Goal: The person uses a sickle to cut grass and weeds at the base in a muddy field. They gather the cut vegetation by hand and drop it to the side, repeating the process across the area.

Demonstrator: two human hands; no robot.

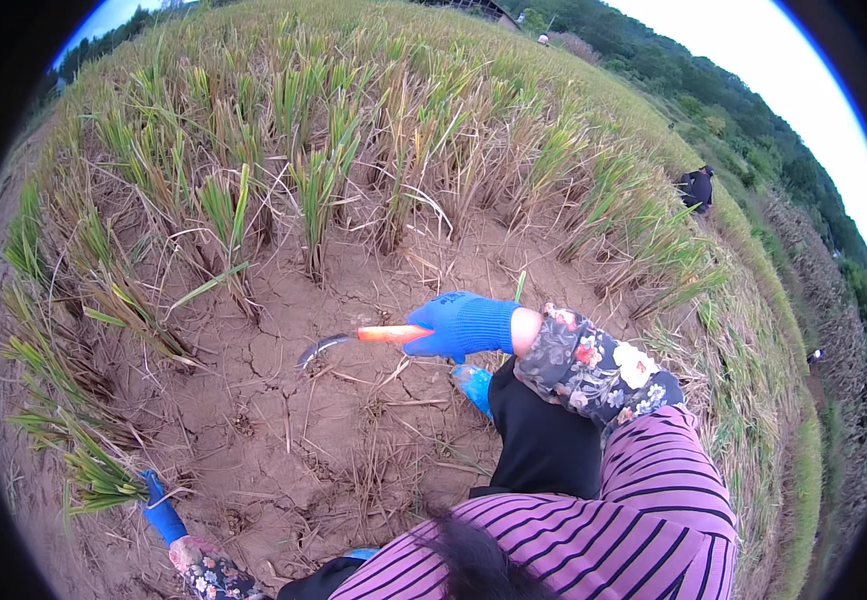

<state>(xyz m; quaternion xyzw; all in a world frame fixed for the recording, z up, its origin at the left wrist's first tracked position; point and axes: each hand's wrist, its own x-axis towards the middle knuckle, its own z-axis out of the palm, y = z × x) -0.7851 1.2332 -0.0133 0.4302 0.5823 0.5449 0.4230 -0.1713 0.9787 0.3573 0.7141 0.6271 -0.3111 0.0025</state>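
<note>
My right hand (pixel 457 327), in a blue knit work glove, is closed around the orange handle of a sickle (pixel 325 346). The curved metal blade points left, just over the cracked soil. At the lower left, my left hand (pixel 161 506), also gloved in blue, grips a bunch of green rice stalks (pixel 103 476). Its fingers are partly hidden by the angle and distance. In front of both hands, clumps of rice plants (pixel 317 202) stand upright, green-leaved with drier brown bases. A blue shoe (pixel 475 390) shows beneath my right forearm.
Dry, cracked soil (pixel 253 420) with loose straw lies between my hands. Cut straw (pixel 737 420) covers the ground on the right. A person in dark clothing (pixel 696 189) bends at the field's right edge. Wooded hills (pixel 748 112) rise beyond.
</note>
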